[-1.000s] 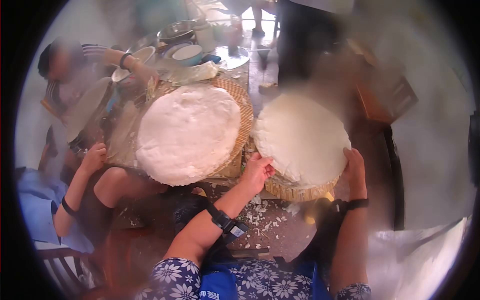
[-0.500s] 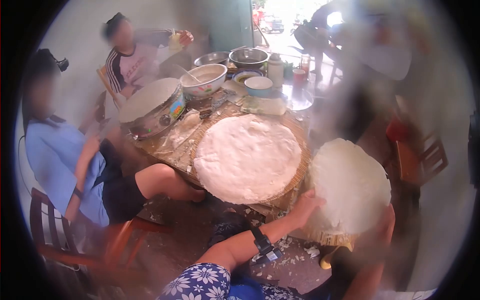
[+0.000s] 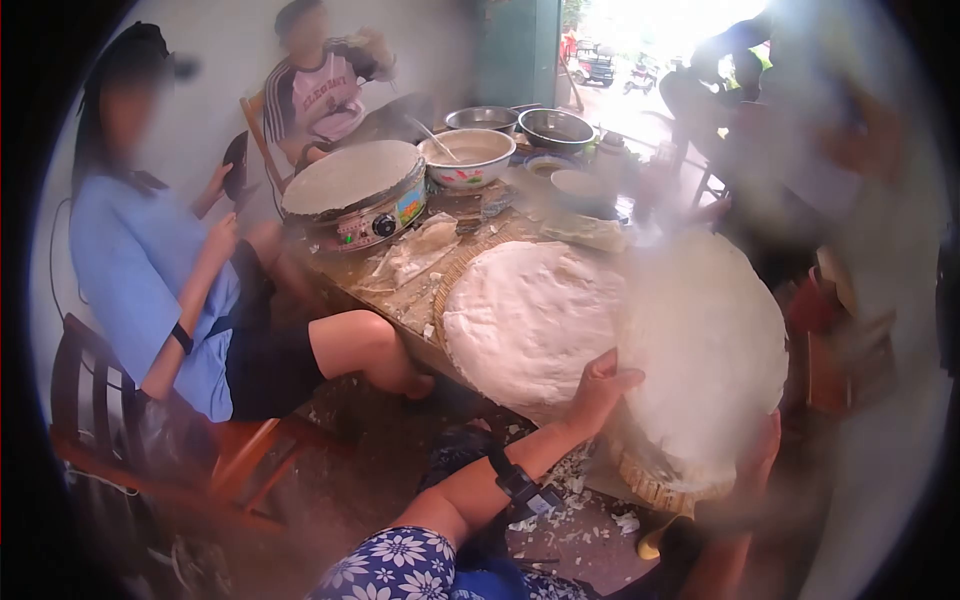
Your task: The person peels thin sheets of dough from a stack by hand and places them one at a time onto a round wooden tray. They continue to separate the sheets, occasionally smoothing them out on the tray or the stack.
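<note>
A large, thin, round pale pancake sheet (image 3: pixel 710 350) spans my two hands, partly smeared by haze on the lens. My left hand (image 3: pixel 600 390) is closed on its left edge, thumb over the rim. At the lower right edge, my right hand (image 3: pixel 765 445) grips the sheet, its fingers partly hidden by blur. Below the sheet, the rim of a woven straw mat (image 3: pixel 675 490) shows. Just left lies a wider white round of similar sheets (image 3: pixel 530 320) on another woven mat (image 3: pixel 455 285); the held sheet overlaps its right side.
A round griddle (image 3: pixel 355 180) stands at the table's left, near a batter bowl (image 3: pixel 470 160) with a spoon. Metal basins (image 3: pixel 555 130) sit behind. Pale scraps litter the table and floor. A person in blue (image 3: pixel 150 280) sits left, another person (image 3: pixel 320 95) behind, and a blurred person at right.
My view has turned left, shifting the table rightward in the picture. The pancake sheet and both hands have moved toward the white round, which the sheet now overlaps. More of the straw mat's rim shows.
</note>
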Demonstrator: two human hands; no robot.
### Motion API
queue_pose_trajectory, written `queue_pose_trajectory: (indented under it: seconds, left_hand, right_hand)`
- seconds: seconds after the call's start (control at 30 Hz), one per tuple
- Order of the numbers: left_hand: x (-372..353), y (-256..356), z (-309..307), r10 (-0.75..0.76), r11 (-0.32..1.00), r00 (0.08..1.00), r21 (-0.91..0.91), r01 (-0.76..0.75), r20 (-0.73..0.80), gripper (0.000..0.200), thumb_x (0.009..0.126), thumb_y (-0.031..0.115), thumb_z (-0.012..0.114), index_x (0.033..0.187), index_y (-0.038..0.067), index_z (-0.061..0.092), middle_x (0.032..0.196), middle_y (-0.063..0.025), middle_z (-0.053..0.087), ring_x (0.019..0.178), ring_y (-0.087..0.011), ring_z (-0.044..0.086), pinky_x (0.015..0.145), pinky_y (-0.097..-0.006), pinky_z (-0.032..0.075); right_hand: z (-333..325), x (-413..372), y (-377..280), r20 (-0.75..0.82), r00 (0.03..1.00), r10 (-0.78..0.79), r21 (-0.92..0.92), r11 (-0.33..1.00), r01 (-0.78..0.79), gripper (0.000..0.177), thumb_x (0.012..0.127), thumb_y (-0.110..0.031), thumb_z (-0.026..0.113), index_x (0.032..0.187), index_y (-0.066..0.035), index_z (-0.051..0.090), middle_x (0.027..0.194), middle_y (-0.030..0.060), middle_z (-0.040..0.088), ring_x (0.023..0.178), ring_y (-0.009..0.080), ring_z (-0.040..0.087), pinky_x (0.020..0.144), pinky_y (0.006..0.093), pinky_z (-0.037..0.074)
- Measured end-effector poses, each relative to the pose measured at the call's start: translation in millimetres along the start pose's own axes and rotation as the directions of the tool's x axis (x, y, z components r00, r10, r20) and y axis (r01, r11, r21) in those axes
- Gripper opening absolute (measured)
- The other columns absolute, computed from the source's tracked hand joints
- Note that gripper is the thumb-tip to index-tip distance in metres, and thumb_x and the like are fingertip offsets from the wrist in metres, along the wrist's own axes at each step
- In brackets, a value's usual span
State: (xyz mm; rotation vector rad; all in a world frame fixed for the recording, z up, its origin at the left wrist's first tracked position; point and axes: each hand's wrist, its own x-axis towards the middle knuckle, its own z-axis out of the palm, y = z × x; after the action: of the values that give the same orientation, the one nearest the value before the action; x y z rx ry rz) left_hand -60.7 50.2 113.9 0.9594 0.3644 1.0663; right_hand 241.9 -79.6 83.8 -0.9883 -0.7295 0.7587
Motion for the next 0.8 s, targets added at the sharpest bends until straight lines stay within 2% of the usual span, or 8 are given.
queue_pose_trajectory:
  seconds: [0.13, 0.3, 0.43, 0.47, 0.57, 0.6, 0.7, 0.8]
  left_hand:
    - [2, 35, -32, 0.106, 0.993, 0.989, -0.034, -0.110, -0.105, 0.024, 0.081, 0.006, 0.058, 0.104, 0.001, 0.060, 0.090, -0.0003, 0.063, 0.082, -0.0075, 0.057, 0.076, -0.0246, 0.048]
    - [-1, 74, -67, 0.201, 0.970, 0.941, -0.079, -0.230, -0.272, 0.028, 0.079, 0.006, 0.059, 0.106, 0.000, 0.059, 0.091, -0.0022, 0.062, 0.081, -0.0097, 0.058, 0.076, -0.0252, 0.047]
    - [-3, 93, -92, 0.288, 0.940, 0.857, -0.043, -0.338, -0.427, 0.026, 0.077, 0.006, 0.059, 0.103, 0.002, 0.056, 0.086, -0.0021, 0.061, 0.079, -0.0103, 0.058, 0.076, -0.0264, 0.047]
    - [-2, 93, -103, 0.305, 0.936, 0.832, -0.014, -0.351, -0.463, 0.025, 0.077, 0.006, 0.059, 0.101, 0.004, 0.054, 0.086, -0.0017, 0.060, 0.075, -0.0093, 0.056, 0.070, -0.0248, 0.046]
    - [-7, 105, -133, 0.263, 0.964, 0.784, 0.129, -0.231, -0.562, 0.028, 0.076, 0.006, 0.061, 0.102, 0.004, 0.052, 0.088, -0.0012, 0.059, 0.072, -0.0067, 0.053, 0.061, -0.0216, 0.043]
    - [-9, 109, -141, 0.240, 0.971, 0.771, 0.161, -0.179, -0.590, 0.030, 0.076, 0.006, 0.061, 0.104, 0.004, 0.051, 0.088, -0.0018, 0.059, 0.071, -0.0082, 0.053, 0.062, -0.0227, 0.044]
    - [-12, 111, -151, 0.233, 0.970, 0.753, 0.200, -0.137, -0.616, 0.042, 0.075, 0.010, 0.060, 0.115, 0.004, 0.048, 0.097, -0.0049, 0.059, 0.076, -0.0105, 0.055, 0.066, -0.0236, 0.043]
    - [-15, 107, -165, 0.289, 0.907, 0.652, 0.419, 0.048, -0.701, 0.051, 0.072, 0.007, 0.061, 0.120, -0.002, 0.045, 0.098, -0.0112, 0.057, 0.088, -0.0212, 0.057, 0.081, -0.0318, 0.046]
  right_hand:
    - [75, 14, -7, -0.053, 0.998, 0.033, 0.007, 0.999, -0.033, 0.029, 0.085, -0.003, 0.048, 0.113, 0.001, 0.051, 0.110, 0.0099, 0.058, 0.104, 0.0196, 0.055, 0.096, 0.0320, 0.040]
    - [157, 33, -14, 0.090, 0.993, 0.081, 0.130, 0.987, -0.092, 0.028, 0.084, -0.002, 0.051, 0.112, 0.002, 0.052, 0.110, 0.0099, 0.059, 0.104, 0.0195, 0.055, 0.096, 0.0320, 0.040]
    - [199, 42, -5, 0.169, 0.981, 0.091, 0.111, 0.988, -0.110, 0.026, 0.085, -0.003, 0.050, 0.111, 0.002, 0.051, 0.110, 0.0110, 0.059, 0.103, 0.0208, 0.056, 0.095, 0.0333, 0.042]
    - [206, 44, 2, 0.179, 0.979, 0.095, 0.123, 0.985, -0.118, 0.024, 0.086, -0.003, 0.049, 0.110, 0.003, 0.051, 0.111, 0.0123, 0.059, 0.102, 0.0213, 0.057, 0.095, 0.0334, 0.042]
    - [220, 48, 24, 0.183, 0.966, 0.184, 0.093, 0.975, -0.204, 0.022, 0.086, -0.002, 0.049, 0.108, 0.003, 0.051, 0.109, 0.0130, 0.059, 0.101, 0.0212, 0.057, 0.094, 0.0337, 0.043]
    - [223, 48, 32, 0.161, 0.961, 0.224, 0.063, 0.970, -0.236, 0.021, 0.086, -0.001, 0.049, 0.106, 0.002, 0.051, 0.106, 0.0126, 0.060, 0.096, 0.0206, 0.059, 0.090, 0.0339, 0.046]
    - [226, 47, 61, 0.165, 0.949, 0.269, 0.015, 0.961, -0.275, 0.020, 0.085, 0.000, 0.049, 0.105, 0.002, 0.051, 0.102, 0.0118, 0.061, 0.091, 0.0200, 0.060, 0.086, 0.0339, 0.048]
    - [225, 43, 73, 0.173, 0.946, 0.274, -0.093, 0.961, -0.261, 0.021, 0.083, 0.000, 0.049, 0.103, 0.000, 0.054, 0.093, 0.0080, 0.062, 0.080, 0.0171, 0.062, 0.076, 0.0301, 0.052]
